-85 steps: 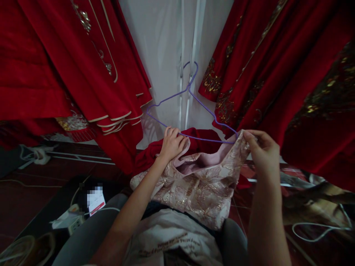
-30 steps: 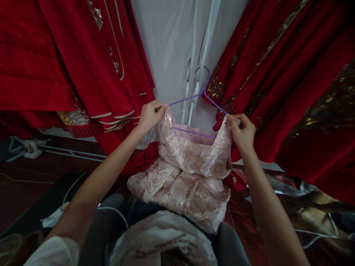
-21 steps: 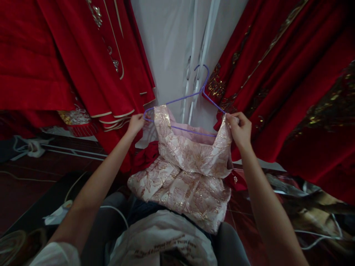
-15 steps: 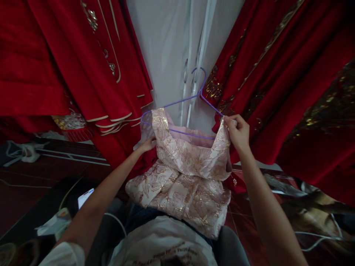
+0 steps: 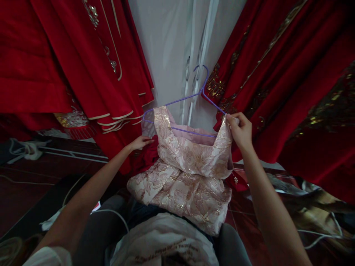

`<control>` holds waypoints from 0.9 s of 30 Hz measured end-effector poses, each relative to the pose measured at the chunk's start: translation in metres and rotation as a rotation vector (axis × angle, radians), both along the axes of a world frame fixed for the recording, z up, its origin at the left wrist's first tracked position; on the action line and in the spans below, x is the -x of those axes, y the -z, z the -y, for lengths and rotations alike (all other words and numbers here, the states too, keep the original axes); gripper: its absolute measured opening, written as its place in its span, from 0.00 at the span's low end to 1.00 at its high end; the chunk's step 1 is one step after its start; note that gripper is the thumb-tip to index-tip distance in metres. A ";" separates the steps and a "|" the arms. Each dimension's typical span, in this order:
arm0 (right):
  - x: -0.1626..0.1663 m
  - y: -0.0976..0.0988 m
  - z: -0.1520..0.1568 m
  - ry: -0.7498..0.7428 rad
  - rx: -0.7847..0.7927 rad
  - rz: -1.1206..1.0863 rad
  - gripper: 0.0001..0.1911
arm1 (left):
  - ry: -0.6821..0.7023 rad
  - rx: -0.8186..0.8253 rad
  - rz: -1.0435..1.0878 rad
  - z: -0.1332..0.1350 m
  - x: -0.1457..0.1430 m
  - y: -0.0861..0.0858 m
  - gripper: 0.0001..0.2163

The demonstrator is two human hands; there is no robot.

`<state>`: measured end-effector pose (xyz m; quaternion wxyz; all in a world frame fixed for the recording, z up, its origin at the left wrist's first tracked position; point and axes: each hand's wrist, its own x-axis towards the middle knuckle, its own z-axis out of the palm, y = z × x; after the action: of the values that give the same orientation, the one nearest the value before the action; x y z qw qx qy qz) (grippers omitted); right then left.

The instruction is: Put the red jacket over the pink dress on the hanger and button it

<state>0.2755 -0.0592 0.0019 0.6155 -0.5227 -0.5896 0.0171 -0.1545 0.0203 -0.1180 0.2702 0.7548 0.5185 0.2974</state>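
A pink and gold brocade garment (image 5: 191,162) hangs on a purple wire hanger (image 5: 177,101), its lower part resting on my lap. My right hand (image 5: 240,130) grips the garment's right shoulder together with the hanger's right end. My left hand (image 5: 140,142) hovers open beside the garment's left edge, its fingertips reaching toward a dark red cloth (image 5: 145,157) that lies behind the garment. The garment's left strap sits over the hanger with no hand on it.
Red embroidered robes hang at the left (image 5: 83,62) and the right (image 5: 291,85), with a white wall (image 5: 172,44) between them. Cables (image 5: 318,236) lie on the dark floor at the right. A power strip and papers (image 5: 52,221) lie at the lower left.
My left hand let go of the hanger's left end and dropped down beside the garment's left edge. My right hand kept its hold on the right shoulder.
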 end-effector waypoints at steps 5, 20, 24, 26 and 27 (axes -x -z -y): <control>0.000 0.000 -0.002 0.000 0.000 -0.029 0.14 | -0.150 -0.186 0.199 -0.013 0.001 -0.067 0.16; 0.042 -0.019 0.045 0.373 -0.061 0.263 0.17 | -0.155 -0.689 0.344 0.066 -0.112 -0.179 0.15; 0.046 -0.017 0.049 0.380 -0.066 0.224 0.18 | -0.133 -0.712 0.362 0.084 -0.154 -0.181 0.18; 0.048 -0.015 0.049 0.376 -0.074 0.233 0.18 | 0.007 -0.689 0.339 0.095 -0.173 -0.178 0.19; 0.049 -0.014 0.048 0.373 -0.075 0.243 0.18 | 0.107 -0.662 0.316 0.100 -0.180 -0.173 0.19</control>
<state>0.2263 -0.1073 0.0162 0.5514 -0.5976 -0.5529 -0.1821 0.0260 -0.0793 0.0555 0.1035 0.7721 0.3056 0.5475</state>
